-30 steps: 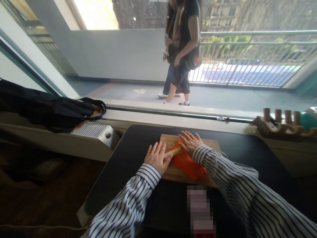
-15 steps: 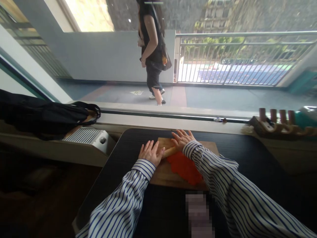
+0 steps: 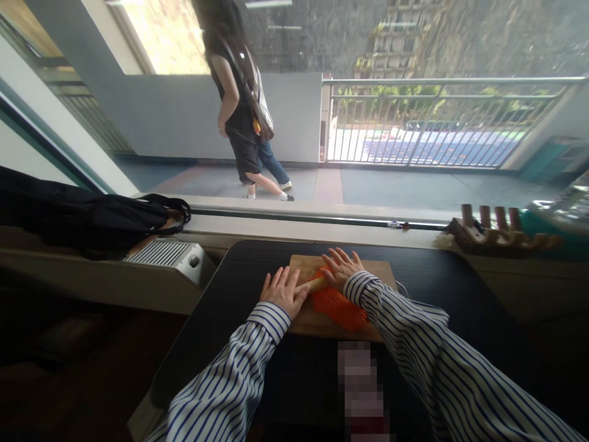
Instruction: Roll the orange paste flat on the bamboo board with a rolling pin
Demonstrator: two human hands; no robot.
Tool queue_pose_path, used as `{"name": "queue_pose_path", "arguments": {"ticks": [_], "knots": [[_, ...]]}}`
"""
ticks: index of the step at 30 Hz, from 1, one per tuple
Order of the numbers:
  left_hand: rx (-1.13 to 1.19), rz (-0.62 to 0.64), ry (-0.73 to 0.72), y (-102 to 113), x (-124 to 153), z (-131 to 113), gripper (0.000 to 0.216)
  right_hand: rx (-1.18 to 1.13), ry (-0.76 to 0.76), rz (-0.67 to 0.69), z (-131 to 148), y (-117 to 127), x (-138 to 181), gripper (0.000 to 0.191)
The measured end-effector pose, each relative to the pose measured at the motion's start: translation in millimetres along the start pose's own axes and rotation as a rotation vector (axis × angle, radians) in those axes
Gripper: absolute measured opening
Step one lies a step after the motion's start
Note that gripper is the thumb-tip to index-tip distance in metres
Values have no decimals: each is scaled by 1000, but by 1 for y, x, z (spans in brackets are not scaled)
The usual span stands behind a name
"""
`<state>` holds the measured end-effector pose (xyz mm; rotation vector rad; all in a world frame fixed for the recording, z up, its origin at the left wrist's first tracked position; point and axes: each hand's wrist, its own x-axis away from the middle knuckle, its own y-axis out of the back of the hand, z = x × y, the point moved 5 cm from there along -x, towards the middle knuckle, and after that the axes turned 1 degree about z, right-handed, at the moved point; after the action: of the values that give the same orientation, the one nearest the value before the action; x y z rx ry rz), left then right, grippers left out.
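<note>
A wooden rolling pin lies slantwise across a flat, ragged sheet of orange dough. My left hand rests flat on the pin's left end, fingers stretched out and spread. On the other end lies my right hand, also flat with extended fingers; it hides that end of the pin. Both palms press from above and no fingers wrap round the wood. Orange dough shows on both the far and near sides of the pin. Beneath everything is a wooden board, partly covered by my right sleeve.
The board stands on a black table by a window. A black bag lies at the left above a white vented unit. On the sill at the right stands a brown rack with upright pegs. Two people walk outside.
Both hands and the pin have come slightly toward me over the board, and orange dough now shows beyond the pin. Outside, the people have moved left. The view has shifted a little.
</note>
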<state>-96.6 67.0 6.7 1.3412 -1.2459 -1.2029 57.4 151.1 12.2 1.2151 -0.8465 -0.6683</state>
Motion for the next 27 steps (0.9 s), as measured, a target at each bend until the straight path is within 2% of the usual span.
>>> {"name": "queue_pose_path", "arguments": {"ticks": [4,9,14,17,23,27], "knots": [[-8,-23,-63,-1,15,-7,60,3,12,-5,-2,-7,17,64],[-22,-27,-91,1,24,-11,56,14,69,-97,-1,-10,39,64],[5,26,-139,1,20,-8,41,-34,166,-151,-7,-9,49,59],[31,27,-152,4,16,-6,35,-62,231,-140,-12,-7,50,48],[43,13,-175,15,6,-11,34,-72,286,-206,-17,7,50,36],[40,41,-180,12,-2,-14,34,-51,287,-176,-22,7,50,34]]}}
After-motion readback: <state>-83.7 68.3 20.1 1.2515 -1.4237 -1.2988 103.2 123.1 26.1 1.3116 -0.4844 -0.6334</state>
